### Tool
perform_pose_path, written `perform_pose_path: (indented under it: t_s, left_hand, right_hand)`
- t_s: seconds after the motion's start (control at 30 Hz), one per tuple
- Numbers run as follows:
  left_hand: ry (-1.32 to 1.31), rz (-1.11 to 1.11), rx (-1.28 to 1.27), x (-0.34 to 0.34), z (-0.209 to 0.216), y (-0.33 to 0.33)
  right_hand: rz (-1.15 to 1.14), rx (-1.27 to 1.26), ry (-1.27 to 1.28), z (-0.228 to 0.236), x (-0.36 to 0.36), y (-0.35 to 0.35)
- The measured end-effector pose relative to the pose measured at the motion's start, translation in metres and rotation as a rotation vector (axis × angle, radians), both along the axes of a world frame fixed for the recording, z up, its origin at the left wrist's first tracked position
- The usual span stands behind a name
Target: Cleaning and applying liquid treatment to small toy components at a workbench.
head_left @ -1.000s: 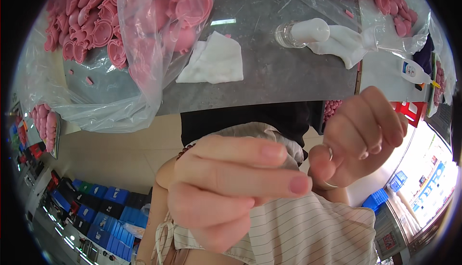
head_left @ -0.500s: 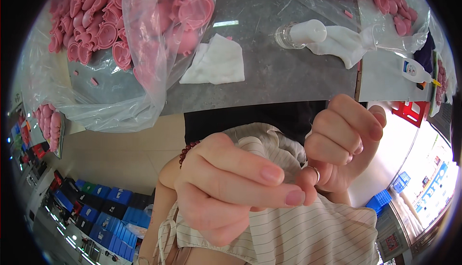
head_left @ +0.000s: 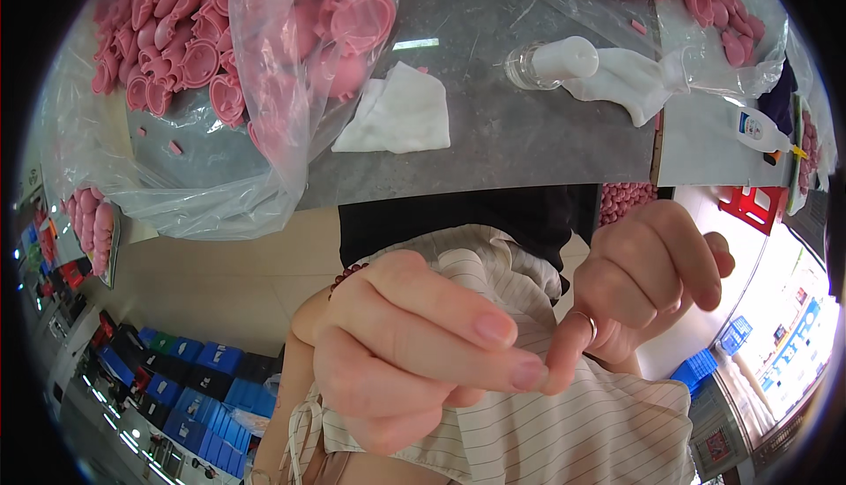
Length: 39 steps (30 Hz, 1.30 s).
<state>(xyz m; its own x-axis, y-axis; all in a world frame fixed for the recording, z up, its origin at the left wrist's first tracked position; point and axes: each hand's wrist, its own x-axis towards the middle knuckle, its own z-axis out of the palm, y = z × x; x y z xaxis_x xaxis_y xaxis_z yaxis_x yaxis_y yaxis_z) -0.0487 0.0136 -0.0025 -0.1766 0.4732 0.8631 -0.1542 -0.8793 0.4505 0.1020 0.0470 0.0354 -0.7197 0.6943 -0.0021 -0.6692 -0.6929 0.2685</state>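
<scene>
My left hand [head_left: 401, 353], with a dark red beaded bracelet [head_left: 348, 281] at its wrist, is closed in front of my striped apron-like garment [head_left: 564, 432]. Its fingertips meet the tip of my right little finger [head_left: 568, 357], which wears a silver ring [head_left: 590, 326] and points down toward them. The left thumb is mostly hidden. The other fingers of my right hand [head_left: 648, 273] curl loosely inward, the thumb standing a little apart. Nothing shows inside the right hand.
On the grey table [head_left: 546, 150] lie a folded white cloth [head_left: 401, 115], a clear bottle with a white cap [head_left: 564, 59] and a white glove-like cloth [head_left: 621, 84]. Pink moulded parts [head_left: 198, 62] fill a clear plastic bag [head_left: 264, 168]. A white squeeze bottle [head_left: 760, 130] lies right.
My right hand has shifted slightly right and down, and its little finger has straightened. The left fingertips stay against it. Pink parts beneath the table edge have come into sight.
</scene>
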Motion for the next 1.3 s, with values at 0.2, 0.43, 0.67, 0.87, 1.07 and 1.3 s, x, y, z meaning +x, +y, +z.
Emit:
perform_pose_path:
  t_s: [0.2, 0.43, 0.67, 0.87, 1.07, 1.3]
  left_hand:
    - [0.021, 0.006, -0.015, 0.0, 0.002, -0.001]
    - [0.102, 0.05, -0.019, -0.005, 0.001, -0.006]
    - [0.128, 0.092, -0.037, -0.003, 0.002, -0.005]
    - [-0.1, 0.367, 0.042, 0.017, 0.003, 0.001]
    - [-0.128, 0.264, 0.011, 0.021, 0.006, 0.005]
    - [-0.179, 0.24, -0.034, 0.02, 0.001, -0.001]
  right_hand:
    - [-0.06, 0.185, -0.119, 0.008, 0.004, 0.003]
    - [-0.106, 0.449, -0.17, 0.004, 0.005, 0.008]
    - [-0.193, 0.642, -0.324, 0.013, 0.007, 0.008]
    - [-0.208, 0.799, -0.359, 0.012, 0.007, 0.008]
    - [-0.353, 0.803, -0.344, 0.007, 0.002, 0.006]
    - [-0.29, 0.726, -0.306, 0.002, -0.002, 0.007]
